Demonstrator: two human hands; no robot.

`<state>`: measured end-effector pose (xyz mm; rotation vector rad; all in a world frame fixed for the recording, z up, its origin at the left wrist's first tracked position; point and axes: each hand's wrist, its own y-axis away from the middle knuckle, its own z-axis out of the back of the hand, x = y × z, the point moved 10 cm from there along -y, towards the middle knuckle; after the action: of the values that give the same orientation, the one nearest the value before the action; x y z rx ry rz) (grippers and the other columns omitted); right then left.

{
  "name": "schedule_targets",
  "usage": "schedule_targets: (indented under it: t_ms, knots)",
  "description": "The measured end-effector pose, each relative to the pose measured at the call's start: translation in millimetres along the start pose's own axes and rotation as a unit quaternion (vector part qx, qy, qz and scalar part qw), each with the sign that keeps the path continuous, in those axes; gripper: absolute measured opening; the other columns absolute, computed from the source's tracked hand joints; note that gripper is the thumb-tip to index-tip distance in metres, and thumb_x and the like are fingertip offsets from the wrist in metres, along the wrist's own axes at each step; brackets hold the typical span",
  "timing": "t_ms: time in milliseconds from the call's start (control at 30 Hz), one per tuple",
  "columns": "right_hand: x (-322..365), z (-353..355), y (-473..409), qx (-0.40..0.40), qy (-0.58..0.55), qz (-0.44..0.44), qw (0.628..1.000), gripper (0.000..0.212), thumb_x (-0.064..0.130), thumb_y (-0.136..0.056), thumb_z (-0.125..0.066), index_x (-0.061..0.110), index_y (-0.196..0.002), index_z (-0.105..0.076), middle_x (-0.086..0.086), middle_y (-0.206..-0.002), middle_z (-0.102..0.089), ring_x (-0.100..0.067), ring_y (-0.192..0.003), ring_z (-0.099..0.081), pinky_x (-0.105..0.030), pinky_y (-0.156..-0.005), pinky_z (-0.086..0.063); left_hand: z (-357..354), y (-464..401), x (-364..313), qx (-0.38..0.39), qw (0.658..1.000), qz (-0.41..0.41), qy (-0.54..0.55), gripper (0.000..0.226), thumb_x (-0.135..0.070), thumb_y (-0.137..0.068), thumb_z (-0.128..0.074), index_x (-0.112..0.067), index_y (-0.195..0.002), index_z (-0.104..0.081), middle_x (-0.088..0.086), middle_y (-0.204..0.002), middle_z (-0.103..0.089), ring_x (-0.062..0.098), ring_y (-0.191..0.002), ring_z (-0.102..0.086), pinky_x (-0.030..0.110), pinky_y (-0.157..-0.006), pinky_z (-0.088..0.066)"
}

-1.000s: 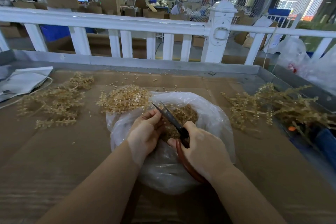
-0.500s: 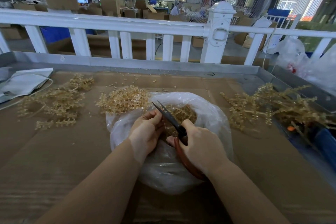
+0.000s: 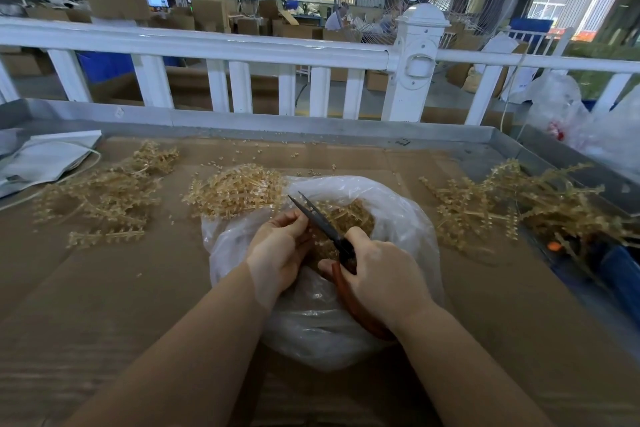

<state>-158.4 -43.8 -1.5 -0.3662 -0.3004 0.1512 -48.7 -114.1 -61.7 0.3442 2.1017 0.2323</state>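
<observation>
A clear plastic bag (image 3: 408,218) lies open in the middle of the cardboard-covered table, holding small tan plastic pieces (image 3: 349,218). My right hand (image 3: 381,277) grips black-bladed scissors (image 3: 322,222) by their red-brown handles, the blades pointing up and left over the bag's mouth. My left hand (image 3: 280,250) has its fingers curled at the blades, pinching a small tan plastic piece that is mostly hidden by the fingers.
Heaps of tan plastic sprues lie at the left (image 3: 100,198), behind the bag (image 3: 235,191) and at the right (image 3: 519,204). A white paper bag (image 3: 45,159) sits far left. A metal rim (image 3: 277,121) and white railing (image 3: 214,45) bound the table.
The scissors' blades have closed slightly and shifted a little; both hands stay over the bag's mouth in almost the same place.
</observation>
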Motion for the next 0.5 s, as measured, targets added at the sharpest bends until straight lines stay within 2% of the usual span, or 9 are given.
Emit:
schedule_targets:
  t_ms: [167, 267, 400, 500]
  knots:
    - [-3.0, -3.6, -5.8, 0.005, -0.01, -0.001, 1.0, 0.041, 0.064, -0.088, -0.045, 0.025, -0.1, -0.044, 0.01, -0.072, -0.051, -0.012, -0.068, -0.052, -0.024, -0.06, -0.037, 1.3, -6.5, -1.4, -0.012, 1.0, 0.002, -0.017, 0.019, 0.001, -0.095, -0.048, -0.01, -0.08, -0.051, 0.012, -0.087, -0.061, 0.022, -0.08, -0.058, 0.032, -0.08, -0.049]
    - [-4.6, -4.7, -8.9, 0.009, -0.013, -0.003, 1.0, 0.043, 0.065, -0.088, -0.044, 0.024, -0.101, -0.044, 0.008, -0.074, -0.056, -0.015, -0.072, -0.057, -0.027, -0.062, -0.042, 0.3, -9.4, -2.7, -0.012, 1.0, -0.002, -0.016, 0.017, 0.002, -0.095, -0.047, -0.009, -0.082, -0.051, 0.012, -0.087, -0.06, 0.023, -0.081, -0.059, 0.034, -0.084, -0.049]
    - [-5.7, -5.4, -13.2, 0.013, -0.013, -0.003, 1.0, 0.045, 0.066, -0.088, -0.043, 0.023, -0.103, -0.045, 0.008, -0.074, -0.054, -0.014, -0.07, -0.054, -0.026, -0.062, -0.04, -1.6, -14.0, -4.8, -0.01, 1.0, -0.005, -0.011, 0.014, 0.002, -0.094, -0.047, -0.008, -0.086, -0.053, 0.011, -0.085, -0.06, 0.021, -0.08, -0.059, 0.033, -0.084, -0.049]
    - [-7.5, -6.6, -16.4, 0.018, -0.014, -0.005, 1.0, 0.045, 0.066, -0.088, -0.042, 0.023, -0.101, -0.044, 0.006, -0.075, -0.055, -0.015, -0.071, -0.055, -0.026, -0.062, -0.041, -2.5, -17.1, -5.9, -0.013, 1.0, -0.008, -0.018, 0.017, 0.002, -0.094, -0.048, -0.009, -0.084, -0.053, 0.009, -0.084, -0.059, 0.02, -0.078, -0.058, 0.03, -0.079, -0.049]
